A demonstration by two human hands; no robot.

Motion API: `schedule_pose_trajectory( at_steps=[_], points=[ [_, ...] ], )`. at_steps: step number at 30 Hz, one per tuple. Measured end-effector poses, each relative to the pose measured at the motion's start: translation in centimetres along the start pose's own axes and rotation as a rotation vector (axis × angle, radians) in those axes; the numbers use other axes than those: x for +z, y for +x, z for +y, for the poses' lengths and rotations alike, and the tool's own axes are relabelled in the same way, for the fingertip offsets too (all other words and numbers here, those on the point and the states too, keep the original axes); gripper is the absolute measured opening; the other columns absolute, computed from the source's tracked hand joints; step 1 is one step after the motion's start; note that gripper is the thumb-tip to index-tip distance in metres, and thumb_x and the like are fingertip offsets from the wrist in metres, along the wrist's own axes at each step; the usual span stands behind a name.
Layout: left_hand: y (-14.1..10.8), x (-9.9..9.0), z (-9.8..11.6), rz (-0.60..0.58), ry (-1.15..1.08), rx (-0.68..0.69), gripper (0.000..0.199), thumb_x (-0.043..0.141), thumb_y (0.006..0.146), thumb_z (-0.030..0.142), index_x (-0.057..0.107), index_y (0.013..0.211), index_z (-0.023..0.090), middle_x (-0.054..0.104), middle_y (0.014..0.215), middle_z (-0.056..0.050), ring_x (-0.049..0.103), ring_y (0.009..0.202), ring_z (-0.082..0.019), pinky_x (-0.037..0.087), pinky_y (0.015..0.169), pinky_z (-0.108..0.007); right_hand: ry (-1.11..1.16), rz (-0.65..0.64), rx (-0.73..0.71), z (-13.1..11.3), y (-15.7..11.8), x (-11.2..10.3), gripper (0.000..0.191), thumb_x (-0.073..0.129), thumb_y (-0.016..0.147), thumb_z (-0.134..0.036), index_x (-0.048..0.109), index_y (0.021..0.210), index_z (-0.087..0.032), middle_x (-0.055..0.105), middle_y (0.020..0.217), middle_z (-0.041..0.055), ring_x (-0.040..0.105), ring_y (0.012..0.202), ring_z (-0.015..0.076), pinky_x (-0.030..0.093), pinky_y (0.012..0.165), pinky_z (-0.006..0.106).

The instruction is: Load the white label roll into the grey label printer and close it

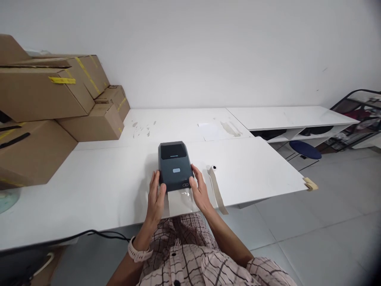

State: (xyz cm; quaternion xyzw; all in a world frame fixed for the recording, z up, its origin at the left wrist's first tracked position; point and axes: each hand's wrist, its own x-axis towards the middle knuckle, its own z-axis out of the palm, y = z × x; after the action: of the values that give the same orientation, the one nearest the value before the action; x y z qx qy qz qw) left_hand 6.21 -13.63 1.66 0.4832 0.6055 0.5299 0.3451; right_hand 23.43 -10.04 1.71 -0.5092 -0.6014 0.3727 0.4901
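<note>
A dark grey label printer (175,171) sits on the white table near its front edge. My left hand (155,196) holds the printer's left side, thumb at the front corner and fingers along the side. On the opposite side, my right hand (200,191) grips its right front corner in the same way. Below the printer's front, a clear-and-white plastic sheet (180,201) lies flat and reaches the table edge. Just right of my right hand stands a small paper roll (214,168), its unrolled beige strip (218,192) hanging over the edge.
Cardboard boxes (38,93) are stacked at the left on the white table (98,186). A white sheet of paper (208,131) lies toward the wall. Yellow foam (310,184) covers the table's right corner. Beyond it are a blue stool (305,149) and a black rack (354,119). Black cables (98,232) run along the front edge.
</note>
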Motion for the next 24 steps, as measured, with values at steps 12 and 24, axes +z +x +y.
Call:
schedule_pose_trajectory(
  at_steps=[12,24],
  points=[
    [4.5,-0.8,3.5,0.084,-0.427,0.203,0.053,0.048,0.092,0.050,0.051,0.139,0.025,0.047,0.150,-0.008,0.039,0.142,-0.024,0.028,0.119,-0.041,0.304,-0.115,-0.006,-5.4,4.0,-1.7,0.062,0.037,0.097,-0.061,0.029,0.151,-0.034,0.034,0.158,0.0011,0.030,0.147,0.0227,0.027,0.121,0.045],
    [10.6,-0.6,-1.9,0.025,0.369,-0.223,0.051,0.059,0.078,0.038,0.056,0.126,0.020,0.067,0.097,-0.007,0.065,0.090,-0.023,0.049,0.075,-0.033,0.098,-0.094,-0.142,-8.9,19.2,1.6,0.087,0.035,0.088,-0.076,0.015,0.156,-0.025,0.019,0.163,0.0042,0.019,0.150,0.0257,0.019,0.122,0.045]
  ],
)
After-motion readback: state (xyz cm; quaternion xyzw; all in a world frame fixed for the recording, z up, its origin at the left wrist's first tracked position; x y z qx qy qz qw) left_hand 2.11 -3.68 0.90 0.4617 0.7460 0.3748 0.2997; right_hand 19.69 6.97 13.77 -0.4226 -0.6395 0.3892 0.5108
